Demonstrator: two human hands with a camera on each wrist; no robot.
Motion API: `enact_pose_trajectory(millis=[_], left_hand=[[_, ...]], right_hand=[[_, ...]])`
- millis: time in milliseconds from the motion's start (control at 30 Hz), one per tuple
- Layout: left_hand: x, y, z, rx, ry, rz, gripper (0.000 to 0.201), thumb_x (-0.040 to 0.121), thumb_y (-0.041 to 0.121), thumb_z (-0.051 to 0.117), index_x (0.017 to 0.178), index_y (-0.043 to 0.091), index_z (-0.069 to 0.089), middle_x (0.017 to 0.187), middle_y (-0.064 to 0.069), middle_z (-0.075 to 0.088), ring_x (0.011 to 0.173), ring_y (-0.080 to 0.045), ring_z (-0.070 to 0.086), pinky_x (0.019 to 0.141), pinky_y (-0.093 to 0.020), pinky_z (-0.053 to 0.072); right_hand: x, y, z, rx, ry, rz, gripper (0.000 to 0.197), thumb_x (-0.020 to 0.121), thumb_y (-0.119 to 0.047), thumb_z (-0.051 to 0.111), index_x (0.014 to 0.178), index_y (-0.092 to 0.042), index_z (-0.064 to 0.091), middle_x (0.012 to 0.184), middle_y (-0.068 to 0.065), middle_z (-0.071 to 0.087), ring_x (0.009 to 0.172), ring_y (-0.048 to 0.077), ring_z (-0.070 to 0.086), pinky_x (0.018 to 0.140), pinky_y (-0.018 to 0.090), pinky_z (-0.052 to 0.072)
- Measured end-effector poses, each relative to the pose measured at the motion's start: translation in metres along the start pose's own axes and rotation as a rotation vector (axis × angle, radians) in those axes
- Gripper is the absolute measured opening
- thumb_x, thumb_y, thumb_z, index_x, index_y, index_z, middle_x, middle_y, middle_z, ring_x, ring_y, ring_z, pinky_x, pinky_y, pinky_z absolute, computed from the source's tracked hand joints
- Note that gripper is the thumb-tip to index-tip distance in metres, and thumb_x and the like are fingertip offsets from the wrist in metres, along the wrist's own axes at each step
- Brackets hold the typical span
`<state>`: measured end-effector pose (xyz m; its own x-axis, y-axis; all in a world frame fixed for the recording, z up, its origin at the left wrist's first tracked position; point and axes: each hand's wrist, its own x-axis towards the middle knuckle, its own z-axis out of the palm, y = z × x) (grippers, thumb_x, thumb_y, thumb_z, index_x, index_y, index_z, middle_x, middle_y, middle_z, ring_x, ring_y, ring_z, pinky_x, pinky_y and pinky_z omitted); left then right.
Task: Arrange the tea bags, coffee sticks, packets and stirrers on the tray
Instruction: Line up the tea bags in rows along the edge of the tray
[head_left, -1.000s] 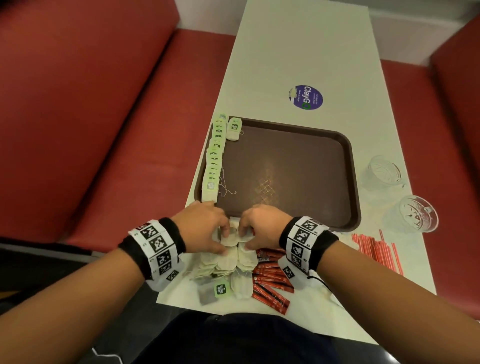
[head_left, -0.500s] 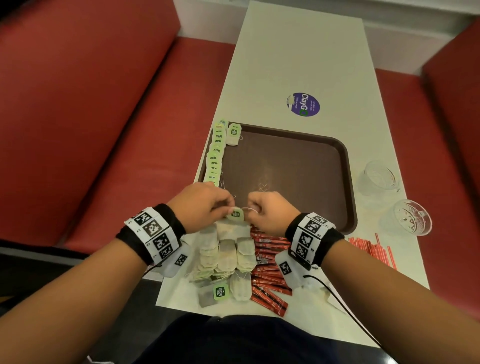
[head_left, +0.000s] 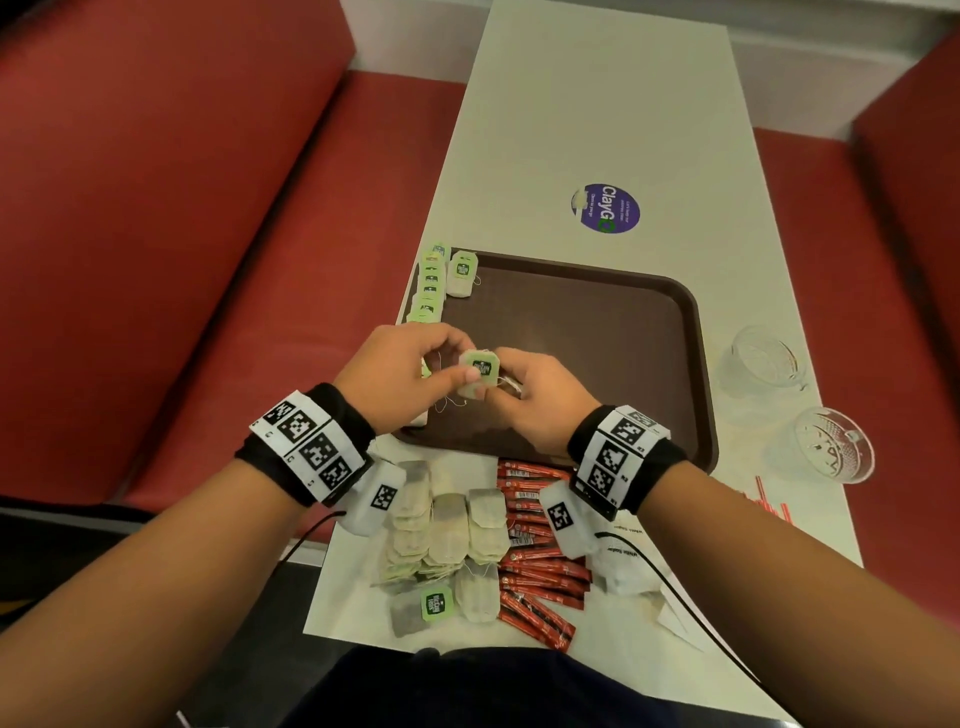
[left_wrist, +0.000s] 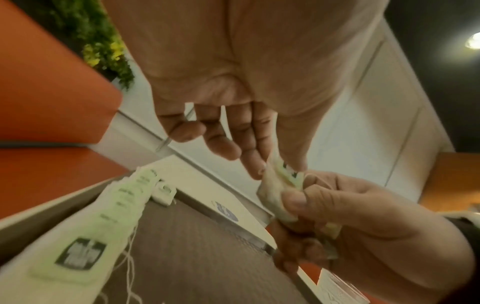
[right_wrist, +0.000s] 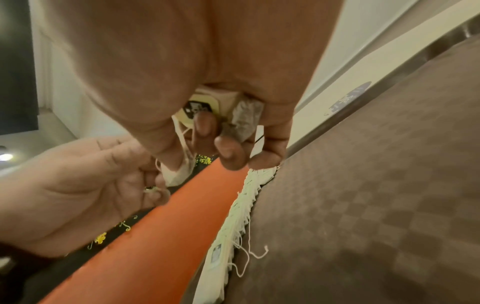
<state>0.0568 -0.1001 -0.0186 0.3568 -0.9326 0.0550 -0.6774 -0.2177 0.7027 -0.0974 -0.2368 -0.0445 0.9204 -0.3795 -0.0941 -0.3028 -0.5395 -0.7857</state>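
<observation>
A tea bag (head_left: 479, 375) with a green tag hangs above the near left part of the brown tray (head_left: 613, 332), held between both hands. My left hand (head_left: 457, 361) pinches it with thumb and forefinger. My right hand (head_left: 506, 383) grips its other side with curled fingers, the string trailing below. In the left wrist view, the left hand (left_wrist: 272, 166) meets the tea bag (left_wrist: 279, 191). In the right wrist view, the right hand (right_wrist: 228, 148) curls round the tea bag (right_wrist: 244, 117). A row of tea bags (head_left: 430, 283) lines the tray's left edge, with one tea bag (head_left: 462, 273) beside it.
A pile of tea bags (head_left: 447, 530) and red coffee sticks (head_left: 535, 551) lie on the white table between the tray and me. White packets (head_left: 623, 564) and red stirrers (head_left: 774, 506) lie to the right. Two glasses (head_left: 761, 358) (head_left: 831, 452) stand right of the tray.
Both hands have left the pile at the near edge and carried one tea bag up and forward over the tray's near left part.
</observation>
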Motion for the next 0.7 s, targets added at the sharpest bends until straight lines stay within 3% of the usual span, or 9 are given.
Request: enact_pose_trajectory(millis=[67, 200, 233, 300, 367, 433, 533, 633, 700], left_hand=[[0.002, -0.004, 0.007, -0.029, -0.006, -0.064, 0.014, 0.085, 0.038, 0.074, 0.094, 0.027, 0.069, 0.079, 0.012, 0.066, 0.074, -0.004, 0.058, 0.069, -0.019, 0.044], [0.023, -0.014, 0.018, -0.030, 0.088, -0.155, 0.013, 0.089, 0.029, 0.072, 0.080, 0.031, 0.063, 0.070, 0.013, 0.060, 0.063, 0.001, 0.052, 0.062, -0.015, 0.038], [0.032, -0.017, 0.017, -0.014, 0.115, -0.181, 0.016, 0.089, 0.029, 0.071, 0.077, 0.031, 0.062, 0.069, 0.013, 0.060, 0.062, 0.000, 0.051, 0.062, -0.016, 0.039], [0.058, -0.026, 0.013, 0.033, 0.164, -0.262, 0.015, 0.090, 0.031, 0.071, 0.077, 0.029, 0.064, 0.072, 0.014, 0.060, 0.064, 0.000, 0.053, 0.067, -0.021, 0.044], [0.088, -0.041, 0.006, 0.081, 0.182, -0.364, 0.010, 0.088, 0.030, 0.073, 0.081, 0.028, 0.067, 0.079, 0.013, 0.063, 0.071, -0.002, 0.057, 0.075, -0.026, 0.051], [0.115, -0.053, 0.001, 0.114, 0.151, -0.465, 0.013, 0.084, 0.031, 0.077, 0.089, 0.031, 0.066, 0.094, 0.007, 0.068, 0.084, -0.010, 0.063, 0.084, -0.032, 0.056], [0.141, -0.062, -0.001, 0.185, 0.107, -0.572, 0.036, 0.078, 0.031, 0.083, 0.106, 0.030, 0.061, 0.117, -0.001, 0.062, 0.097, -0.021, 0.063, 0.089, -0.040, 0.055], [0.160, -0.065, 0.004, 0.265, 0.045, -0.584, 0.047, 0.078, 0.029, 0.084, 0.118, 0.022, 0.060, 0.122, -0.008, 0.061, 0.104, -0.028, 0.063, 0.092, -0.041, 0.054], [0.167, -0.064, 0.008, 0.332, -0.011, -0.572, 0.042, 0.080, 0.026, 0.081, 0.117, 0.014, 0.063, 0.119, -0.011, 0.063, 0.107, -0.031, 0.063, 0.091, -0.042, 0.054]], right_hand=[[0.005, 0.000, -0.002, 0.050, 0.021, 0.025, 0.022, 0.097, -0.039, 0.061, 0.110, -0.022, 0.066, 0.097, -0.006, 0.072, 0.087, 0.011, 0.066, 0.078, 0.035, 0.055], [0.016, 0.003, -0.009, 0.058, 0.067, 0.114, 0.021, 0.096, -0.031, 0.061, 0.114, -0.020, 0.060, 0.107, -0.001, 0.071, 0.092, 0.015, 0.066, 0.085, 0.041, 0.055], [0.017, 0.004, -0.012, 0.068, 0.074, 0.135, 0.019, 0.096, -0.027, 0.060, 0.114, -0.020, 0.056, 0.106, 0.001, 0.071, 0.087, 0.014, 0.065, 0.083, 0.040, 0.055], [0.017, 0.002, -0.017, 0.119, 0.082, 0.163, 0.019, 0.095, -0.017, 0.055, 0.112, -0.019, 0.046, 0.090, 0.006, 0.068, 0.067, 0.014, 0.057, 0.072, 0.040, 0.052], [0.015, 0.001, -0.021, 0.163, 0.087, 0.181, 0.019, 0.094, -0.010, 0.050, 0.108, -0.015, 0.040, 0.073, 0.005, 0.055, 0.057, 0.015, 0.047, 0.060, 0.039, 0.046], [0.015, 0.002, -0.023, 0.170, 0.094, 0.202, 0.015, 0.094, -0.009, 0.047, 0.101, -0.016, 0.037, 0.069, 0.001, 0.048, 0.056, 0.015, 0.042, 0.055, 0.035, 0.040], [0.015, 0.005, -0.022, 0.149, 0.098, 0.236, 0.014, 0.096, -0.012, 0.045, 0.088, -0.020, 0.037, 0.072, 0.000, 0.047, 0.062, 0.016, 0.042, 0.059, 0.035, 0.039], [0.015, 0.007, -0.024, 0.084, 0.081, 0.220, 0.015, 0.098, -0.015, 0.045, 0.083, -0.014, 0.045, 0.076, 0.002, 0.052, 0.065, 0.018, 0.048, 0.064, 0.038, 0.044], [0.015, 0.010, -0.025, 0.056, 0.075, 0.221, 0.015, 0.097, -0.017, 0.049, 0.084, -0.010, 0.050, 0.081, 0.006, 0.058, 0.068, 0.022, 0.056, 0.067, 0.042, 0.050]])
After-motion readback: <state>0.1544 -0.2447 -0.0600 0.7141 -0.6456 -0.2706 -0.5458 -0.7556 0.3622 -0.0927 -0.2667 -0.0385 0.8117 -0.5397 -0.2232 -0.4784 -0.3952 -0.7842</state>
